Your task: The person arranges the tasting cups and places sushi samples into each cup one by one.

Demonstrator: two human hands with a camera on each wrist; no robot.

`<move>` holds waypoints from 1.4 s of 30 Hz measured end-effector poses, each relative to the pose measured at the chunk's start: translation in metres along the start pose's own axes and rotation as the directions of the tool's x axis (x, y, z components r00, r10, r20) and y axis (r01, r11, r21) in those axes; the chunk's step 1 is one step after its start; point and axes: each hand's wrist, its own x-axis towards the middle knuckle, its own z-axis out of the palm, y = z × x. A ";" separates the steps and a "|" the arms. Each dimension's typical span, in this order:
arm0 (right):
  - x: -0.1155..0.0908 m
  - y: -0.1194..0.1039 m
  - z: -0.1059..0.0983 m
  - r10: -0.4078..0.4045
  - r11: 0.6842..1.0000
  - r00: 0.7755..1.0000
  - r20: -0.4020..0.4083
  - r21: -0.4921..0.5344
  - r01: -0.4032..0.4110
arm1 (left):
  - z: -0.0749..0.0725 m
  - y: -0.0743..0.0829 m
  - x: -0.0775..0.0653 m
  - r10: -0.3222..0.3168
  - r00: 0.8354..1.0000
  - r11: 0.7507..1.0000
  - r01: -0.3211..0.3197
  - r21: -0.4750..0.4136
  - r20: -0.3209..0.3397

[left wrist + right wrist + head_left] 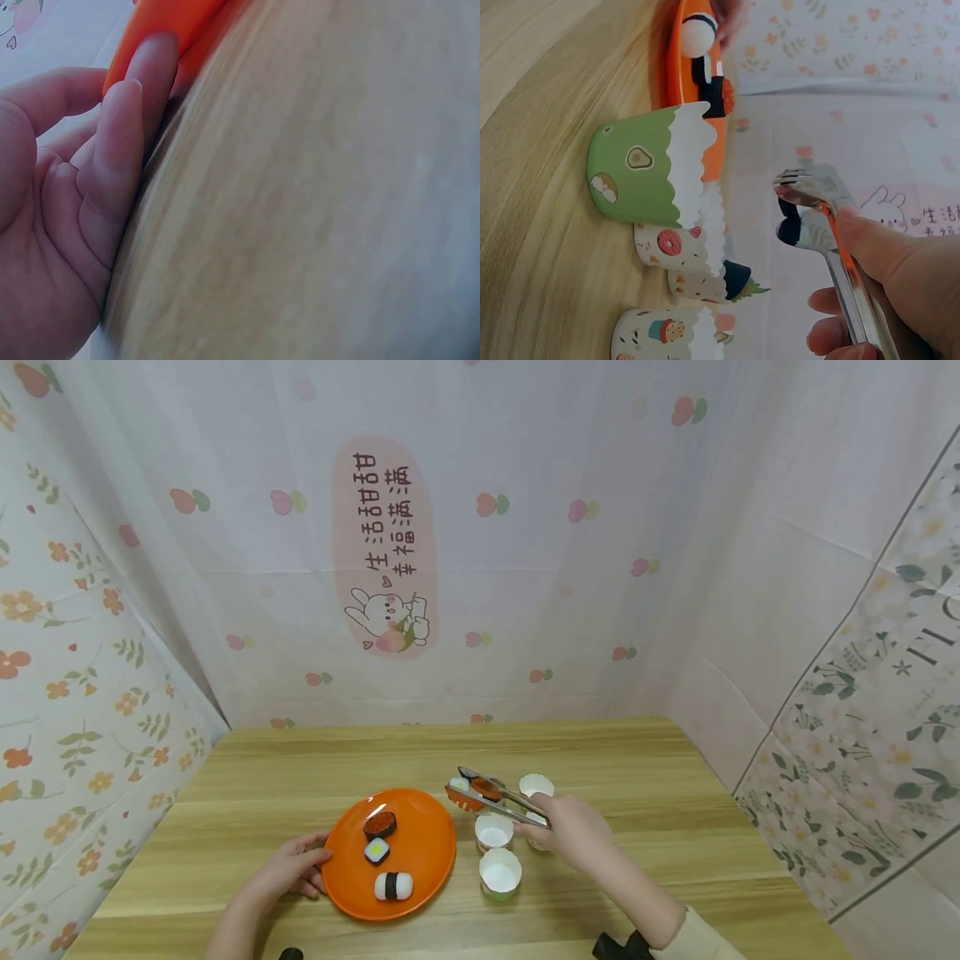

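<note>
My left hand (288, 867) grips the near-left rim of a round orange plate (431, 860), with the fingertips (154, 60) at its edge. On the plate sit a toy roe sushi (380, 824), a yellow-centred sushi roll (377, 852) and a white sushi (393, 886) with a black band. My right hand (573, 831) holds metal tongs (851, 289) raised over the paper cups. Between the tong tips is a small black-and-white piece (786, 214), mostly hidden by the metal. An orange-topped piece (487, 788) overlaps the tongs in the head view.
Right of the plate stand a green paper cup (641, 165), a donut-print cup (671, 247), a cup (697, 285) with a dark, green-leafed piece inside, and a cupcake-print cup (664, 337). Printed curtains (540, 593) surround the wooden table (315, 768).
</note>
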 end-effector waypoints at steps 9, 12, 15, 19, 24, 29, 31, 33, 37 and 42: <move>-0.005 0.007 -0.007 0.061 0.998 0.998 0.003 0.015 -0.061 | 0.000 0.000 -0.001 0.006 1.000 1.000 -0.006 -0.007 0.001; -0.006 0.010 -0.008 0.090 0.996 0.996 0.010 0.012 -0.090 | 0.000 0.001 -0.001 0.004 1.000 1.000 -0.004 -0.008 0.003; -0.008 0.013 -0.009 0.110 0.994 0.994 0.005 0.014 -0.110 | 0.000 0.001 -0.001 0.006 1.000 1.000 -0.006 -0.009 0.011; -0.011 0.019 -0.009 0.121 0.993 0.992 -0.023 0.009 -0.121 | 0.000 0.001 -0.001 -0.004 1.000 1.000 0.004 -0.012 0.008; -0.014 0.026 -0.009 0.122 0.993 0.991 -0.046 0.004 -0.122 | 0.000 0.002 -0.001 -0.016 1.000 1.000 0.016 -0.011 0.006; -0.016 0.033 -0.011 0.143 0.990 0.989 -0.039 0.000 -0.143 | -0.001 0.001 -0.001 -0.011 1.000 1.000 0.011 -0.018 0.014; -0.017 0.036 -0.012 0.151 0.989 0.988 -0.024 -0.003 -0.151 | -0.001 0.000 0.000 -0.013 1.000 1.000 0.013 -0.021 0.014; -0.019 0.039 -0.013 0.150 0.989 0.989 -0.016 -0.007 -0.150 | -0.002 0.000 0.000 -0.014 1.000 1.000 0.014 -0.023 0.014; -0.021 0.044 -0.014 0.158 0.987 0.987 -0.018 -0.009 -0.158 | -0.002 -0.001 0.000 -0.013 1.000 1.000 0.013 -0.022 0.012; -0.025 0.052 -0.014 0.173 0.985 0.985 -0.024 0.009 -0.173 | -0.002 0.000 0.000 -0.015 1.000 1.000 0.015 -0.021 0.009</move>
